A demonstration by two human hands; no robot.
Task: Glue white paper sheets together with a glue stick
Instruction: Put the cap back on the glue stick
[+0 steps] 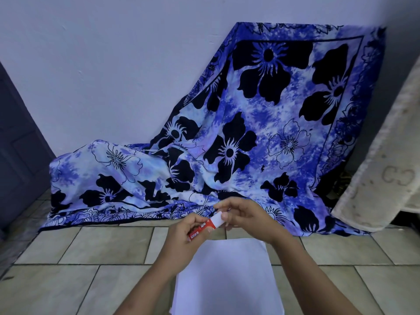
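Observation:
A red and white glue stick is held in the air above the far edge of the white paper sheets, which lie on the tiled floor in front of me. My left hand grips the red body of the stick. My right hand has its fingers closed around the white cap end. The stick is tilted, with its cap end pointing up and to the right. Whether the cap is on or off is hidden by my fingers.
A blue floral cloth drapes from the wall down onto the beige tiled floor just beyond my hands. A cream mat or towel leans at the right. A dark door stands at the left.

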